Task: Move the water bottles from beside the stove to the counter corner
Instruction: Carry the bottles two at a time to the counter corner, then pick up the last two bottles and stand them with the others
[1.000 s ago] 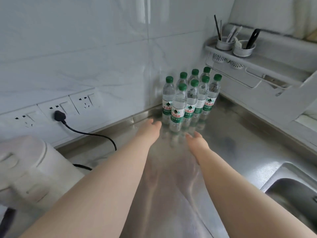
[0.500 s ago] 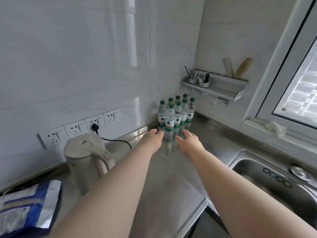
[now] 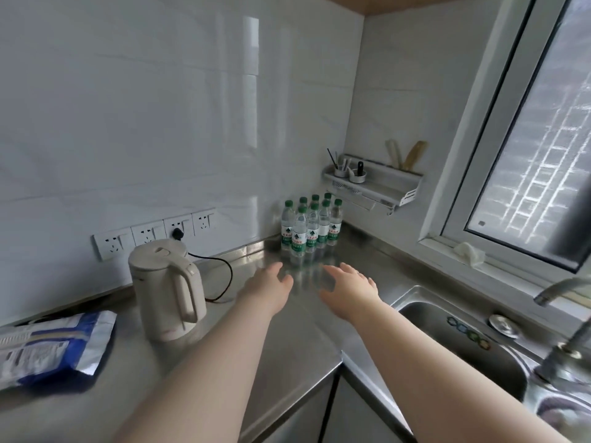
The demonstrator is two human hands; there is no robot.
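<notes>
Several clear water bottles (image 3: 309, 228) with green caps and green labels stand upright in a tight cluster in the far corner of the steel counter (image 3: 297, 334), against the two tiled walls. My left hand (image 3: 267, 287) hovers over the counter a short way in front of the cluster, fingers apart, holding nothing. My right hand (image 3: 348, 287) is beside it, just right of the bottles' front, also spread and empty. Neither hand touches a bottle.
A cream electric kettle (image 3: 168, 289) stands at the left, its black cord plugged into a wall socket (image 3: 177, 233). A blue and silver bag (image 3: 54, 345) lies at far left. A steel sink (image 3: 463, 340) with a tap (image 3: 563, 318) is at right. A wall shelf (image 3: 374, 187) hangs above the corner.
Both hands have drawn back from the bottle cluster toward me, and the view has pulled back and widened, bringing the kettle, bag and sink into sight. The bottles have not moved.
</notes>
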